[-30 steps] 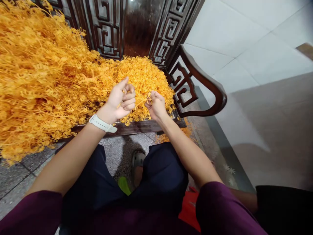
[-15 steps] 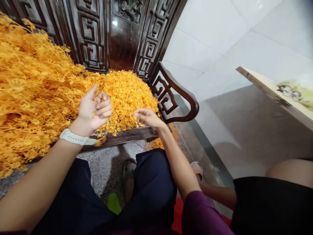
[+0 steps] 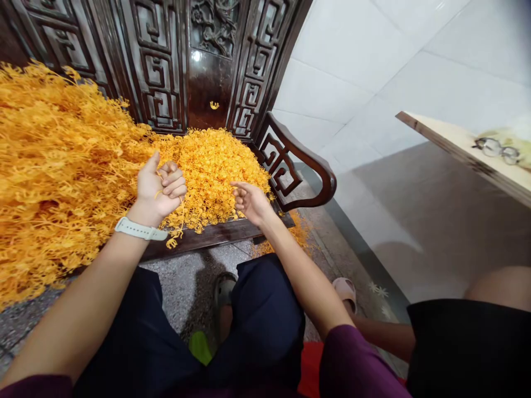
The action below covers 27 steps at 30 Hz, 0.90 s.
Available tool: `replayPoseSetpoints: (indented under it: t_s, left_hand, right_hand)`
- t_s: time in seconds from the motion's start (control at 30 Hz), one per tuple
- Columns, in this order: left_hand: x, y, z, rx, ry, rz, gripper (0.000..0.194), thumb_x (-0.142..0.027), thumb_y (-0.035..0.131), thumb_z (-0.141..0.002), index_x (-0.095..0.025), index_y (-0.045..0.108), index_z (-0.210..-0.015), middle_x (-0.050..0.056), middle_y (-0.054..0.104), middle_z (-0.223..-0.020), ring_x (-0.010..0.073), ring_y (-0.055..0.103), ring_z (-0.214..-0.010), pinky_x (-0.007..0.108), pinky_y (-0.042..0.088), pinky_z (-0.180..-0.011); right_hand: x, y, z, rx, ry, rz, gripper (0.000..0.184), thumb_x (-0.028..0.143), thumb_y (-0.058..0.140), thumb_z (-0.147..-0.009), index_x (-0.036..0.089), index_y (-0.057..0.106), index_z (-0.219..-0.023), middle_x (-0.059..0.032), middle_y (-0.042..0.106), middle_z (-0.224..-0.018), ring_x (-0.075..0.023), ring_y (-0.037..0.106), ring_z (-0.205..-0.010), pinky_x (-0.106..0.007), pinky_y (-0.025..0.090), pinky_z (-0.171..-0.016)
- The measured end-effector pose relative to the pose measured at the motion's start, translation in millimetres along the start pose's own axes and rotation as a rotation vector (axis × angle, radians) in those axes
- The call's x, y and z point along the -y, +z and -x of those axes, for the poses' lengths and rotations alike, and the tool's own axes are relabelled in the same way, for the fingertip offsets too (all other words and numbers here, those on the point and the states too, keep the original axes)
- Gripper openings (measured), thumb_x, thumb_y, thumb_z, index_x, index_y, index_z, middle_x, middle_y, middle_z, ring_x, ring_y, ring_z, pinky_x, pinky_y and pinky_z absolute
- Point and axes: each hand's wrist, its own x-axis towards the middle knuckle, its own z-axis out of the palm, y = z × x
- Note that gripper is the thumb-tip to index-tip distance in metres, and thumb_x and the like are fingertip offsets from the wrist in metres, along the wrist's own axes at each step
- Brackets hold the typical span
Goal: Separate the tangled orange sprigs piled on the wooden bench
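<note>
My left hand (image 3: 160,185), with a pale watch band at the wrist, is closed around a thin yellow plastic stem (image 3: 181,213). The stem's branched end hangs below the fingers. To the right, my right hand (image 3: 252,202) has its index finger stretched out and the others loosely curled, with nothing visible in it. It is over the front edge of a heap of small yellow plastic pieces (image 3: 219,166). One small yellow piece (image 3: 214,105) shows against the bench back, above that heap. Left of my left hand rises a larger mound of branched yellow plastic sprigs (image 3: 62,182).
Both heaps lie on a dark carved wooden bench (image 3: 207,235) with a curved armrest (image 3: 327,185). More yellow bits (image 3: 302,232) are scattered on the floor by it. Eyeglasses (image 3: 495,150) rest on a wooden board at right. Another person's leg (image 3: 381,331) is at lower right.
My right hand's fingers have loosened and its index finger now points out. A small yellow piece has appeared above the heap. My left hand keeps its grip on the stem.
</note>
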Motion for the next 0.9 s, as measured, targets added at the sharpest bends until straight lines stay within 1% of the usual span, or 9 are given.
replayPoseSetpoints:
  t_s: [0.1,0.2,0.3,0.37,0.5,0.6,0.67,0.77,0.9]
  left_hand:
    - [4.6,1.9,1.3,0.014,0.039,0.051,0.056,-0.055,0.034,-0.110,-0.021,0.047,-0.068,-0.006,0.029,-0.045,0.0078,0.021,-0.033,0.022,0.019,-0.033]
    - [8.0,1.9,2.3,0.056,0.105,0.125,0.059,-0.057,0.028,-0.111,-0.020,0.046,-0.068,-0.006,0.027,-0.045,0.0070,0.022,-0.033,0.021,0.020,-0.033]
    - [9.3,0.7,2.2,0.070,0.150,0.155,0.059,-0.054,0.025,-0.113,-0.020,0.045,-0.068,-0.006,0.027,-0.046,0.0069,0.021,-0.034,0.021,0.020,-0.034]
    - [9.1,0.5,2.5,0.056,0.172,0.142,0.060,-0.054,0.024,-0.113,-0.020,0.045,-0.068,-0.006,0.027,-0.046,0.0074,0.020,-0.035,0.022,0.019,-0.034]
    - [6.8,0.7,3.8,0.028,0.187,0.120,0.061,-0.055,0.025,-0.113,-0.021,0.049,-0.069,-0.005,0.029,-0.047,0.0080,0.019,-0.039,0.023,0.019,-0.038]
    - [4.5,0.2,3.9,0.012,0.224,0.097,0.058,-0.055,0.029,-0.112,-0.022,0.049,-0.068,-0.004,0.029,-0.047,0.0095,0.018,-0.038,0.025,0.018,-0.038]
    - [2.7,-0.5,4.0,-0.022,0.235,0.034,0.058,-0.055,0.030,-0.111,-0.023,0.050,-0.067,-0.004,0.028,-0.046,0.0109,0.019,-0.038,0.026,0.019,-0.038]
    - [-0.5,-1.7,3.9,-0.080,0.203,-0.064,0.060,-0.059,0.029,-0.110,-0.023,0.051,-0.066,-0.002,0.026,-0.045,0.0121,0.022,-0.037,0.026,0.019,-0.037]
    - [-1.9,-1.6,3.1,-0.109,0.192,-0.101,0.060,-0.058,0.031,-0.110,-0.023,0.050,-0.065,-0.003,0.024,-0.045,0.0115,0.022,-0.036,0.025,0.020,-0.036]
  right_hand:
    - [-7.6,5.9,11.7,0.116,-0.037,0.277,0.021,0.035,0.070,-0.090,0.016,0.073,-0.101,0.0016,0.062,-0.074,-0.0062,0.043,-0.052,-0.018,0.030,-0.045]
    - [-15.6,14.3,22.9,0.351,-0.034,0.541,0.031,0.042,0.073,-0.092,0.017,0.073,-0.111,-0.0030,0.069,-0.092,-0.0080,0.054,-0.062,-0.019,0.041,-0.050]
    - [-28.6,25.9,28.2,0.596,0.021,0.619,0.054,0.041,0.082,-0.085,0.018,0.066,-0.132,-0.0059,0.070,-0.110,-0.0116,0.062,-0.076,-0.021,0.050,-0.054]
    - [-39.6,35.2,30.4,0.700,0.058,0.579,0.062,0.038,0.085,-0.082,0.017,0.062,-0.135,-0.0070,0.070,-0.113,-0.0126,0.064,-0.080,-0.022,0.052,-0.055]
    - [-57.7,50.2,31.5,0.810,0.098,0.509,0.043,0.039,0.082,-0.085,0.017,0.069,-0.120,-0.0060,0.073,-0.106,-0.0104,0.064,-0.076,-0.021,0.050,-0.058]
    - [-62.7,52.6,27.6,0.851,0.106,0.496,0.030,0.042,0.077,-0.090,0.017,0.072,-0.105,-0.0067,0.076,-0.105,-0.0087,0.062,-0.074,-0.020,0.048,-0.059]
    - [-62.4,51.1,24.1,0.876,0.119,0.505,0.026,0.042,0.076,-0.090,0.017,0.070,-0.096,-0.0077,0.077,-0.100,-0.0088,0.062,-0.071,-0.021,0.047,-0.060]
    - [-60.6,49.3,21.3,0.943,0.106,0.581,0.024,0.038,0.078,-0.089,0.016,0.069,-0.087,-0.0051,0.076,-0.083,-0.0084,0.061,-0.066,-0.021,0.046,-0.060]
    - [-62.4,53.7,24.8,1.131,0.184,0.536,0.026,0.037,0.080,-0.088,0.014,0.070,-0.087,-0.0036,0.075,-0.077,-0.0096,0.065,-0.066,-0.020,0.050,-0.061]
